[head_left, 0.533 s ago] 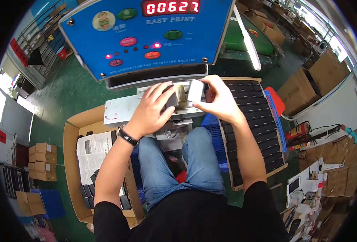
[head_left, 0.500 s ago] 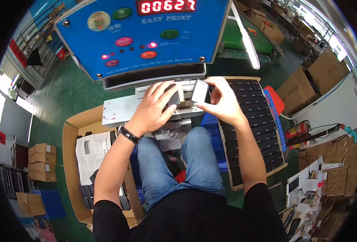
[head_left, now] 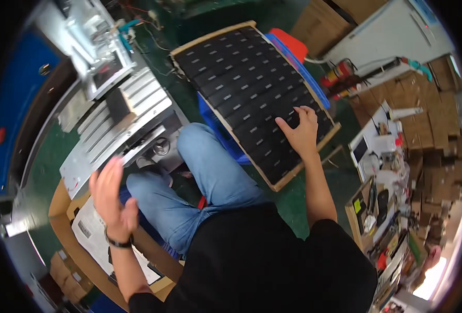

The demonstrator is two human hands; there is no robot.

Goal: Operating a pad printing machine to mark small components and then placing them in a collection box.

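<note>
Over the black boxes on the right, my right hand (head_left: 303,129) has its thumb and fingers apart. No separate box shows between them, and I cannot tell whether the fingertips touch the boxes beneath. The black boxes (head_left: 241,86), each with a small pale mark, lie in close rows on a wood-edged tray (head_left: 231,132). My left hand (head_left: 111,201), smeared by motion, is raised with fingers stretched out and nothing visible in it, near the carton (head_left: 58,211) at the left. One black box (head_left: 118,106) rests on the grooved metal bed (head_left: 146,95) of the machine.
The blue machine panel (head_left: 12,99) fills the far left. Newsprint (head_left: 87,229) lies in the carton. Under the tray is a blue crate (head_left: 221,130), with a red piece (head_left: 289,44) behind. A fire extinguisher (head_left: 338,73) and a cluttered bench (head_left: 369,151) stand right.
The view has swung to the right. My right hand has left the machine for the tray, and the box it held no longer shows apart. My left hand has drawn back toward the carton.
</note>
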